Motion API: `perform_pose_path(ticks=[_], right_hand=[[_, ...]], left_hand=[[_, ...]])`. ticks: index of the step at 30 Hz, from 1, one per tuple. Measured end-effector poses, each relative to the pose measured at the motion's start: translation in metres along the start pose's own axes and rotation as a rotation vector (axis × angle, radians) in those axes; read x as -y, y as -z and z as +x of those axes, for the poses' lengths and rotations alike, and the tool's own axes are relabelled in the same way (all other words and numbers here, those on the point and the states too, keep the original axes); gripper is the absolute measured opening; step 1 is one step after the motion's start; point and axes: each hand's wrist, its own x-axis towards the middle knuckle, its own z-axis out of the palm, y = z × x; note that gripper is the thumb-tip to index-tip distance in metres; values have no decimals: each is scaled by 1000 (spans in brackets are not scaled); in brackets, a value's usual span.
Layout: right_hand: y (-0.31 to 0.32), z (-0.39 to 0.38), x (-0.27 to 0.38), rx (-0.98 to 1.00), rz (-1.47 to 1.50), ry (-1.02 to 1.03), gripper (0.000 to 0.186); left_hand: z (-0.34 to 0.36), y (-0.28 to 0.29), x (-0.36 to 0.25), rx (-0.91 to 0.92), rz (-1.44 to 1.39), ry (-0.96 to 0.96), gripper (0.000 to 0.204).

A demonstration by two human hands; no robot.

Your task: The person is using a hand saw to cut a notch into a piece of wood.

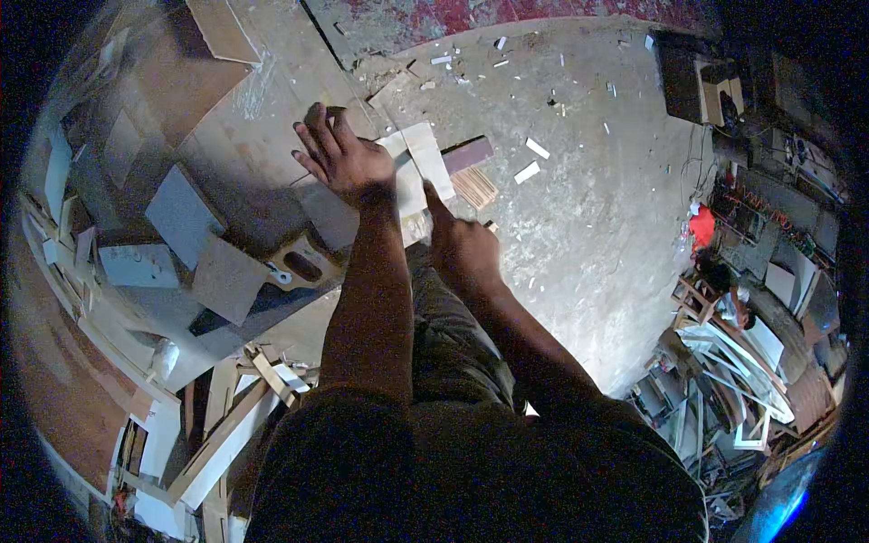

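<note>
Littered floor (588, 235) | pale board (431, 152): judged light, stiff; edges best gripped | left hand (348, 167): fingers spread | right hand (466, 249): forefinger extended, grip unclear

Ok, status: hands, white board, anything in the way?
Left hand open, beside the white board. Right hand pointing at it, contact unclear. Purple block and slats close on its right.

- Pale light washes the floor (588, 244) right of center.
- Soft shadow dims the tabletop (272, 185) at left.
- Dark shirt (471, 475) sinks into grainy gloom.
- Blue glare (797, 509) streaks the lower right edge.
- Fisheye distortion bends lines near the black rim.
</note>
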Motion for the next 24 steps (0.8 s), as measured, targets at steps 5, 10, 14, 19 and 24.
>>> perform_pose_path(ticks=[5,10,14,19,24], right_hand=[[-3,18,-4,-32,-51,4,65],[5,-18,0,7,11,22,63],[-6,20,-4,19,5,-25,66],[5,-31,-4,-4,16,9,62],[1,10,-1,5,-30,-13,65]], left_hand=[[1,6,-12,-12,-32,-6,47],[1,6,-2,7,-3,8,47],[0,4,-12,-1,-23,2,48],[1,8,-2,17,-20,24,48],[0,2,-8,-46,-43,-9,45]])
